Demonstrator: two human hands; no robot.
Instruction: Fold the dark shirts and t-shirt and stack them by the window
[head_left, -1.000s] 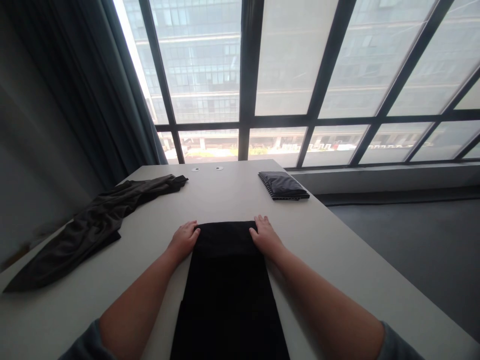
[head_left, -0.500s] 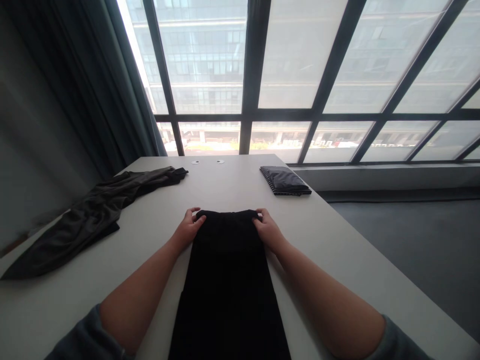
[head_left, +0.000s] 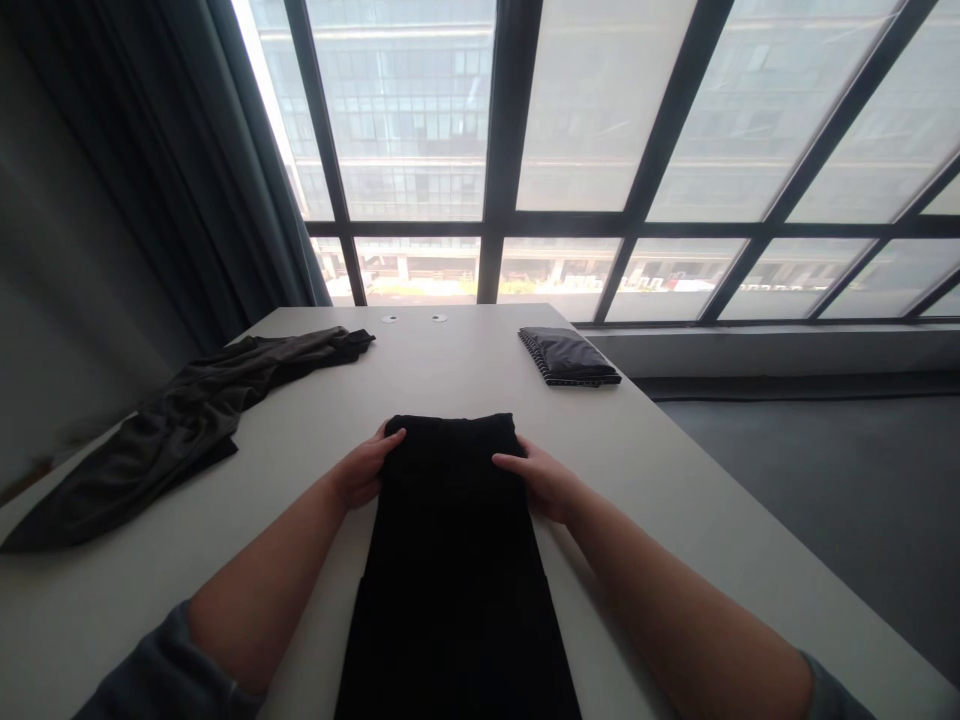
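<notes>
A black garment [head_left: 454, 560] lies lengthwise before me, its far edge slightly gathered like a waistband and its near end cut off by the bottom of the view. At its far left corner my left hand [head_left: 366, 468] grips the edge, thumb on top and fingers mostly hidden underneath. My right hand [head_left: 546, 480] holds the right edge a little nearer to me, the thumb lying across the cloth and the other fingers out of sight below it.
The white table [head_left: 442, 375] carries a crumpled dark grey garment [head_left: 202, 400] along its left side. Near the far right edge lies a folded stack of clothes [head_left: 570, 355], grey over striped. Behind are windows and a dark curtain [head_left: 187, 150].
My right hand has slid from the far right corner toward me along the garment's edge, leaving that corner uncovered. My left hand has shifted slightly, still at its corner.
</notes>
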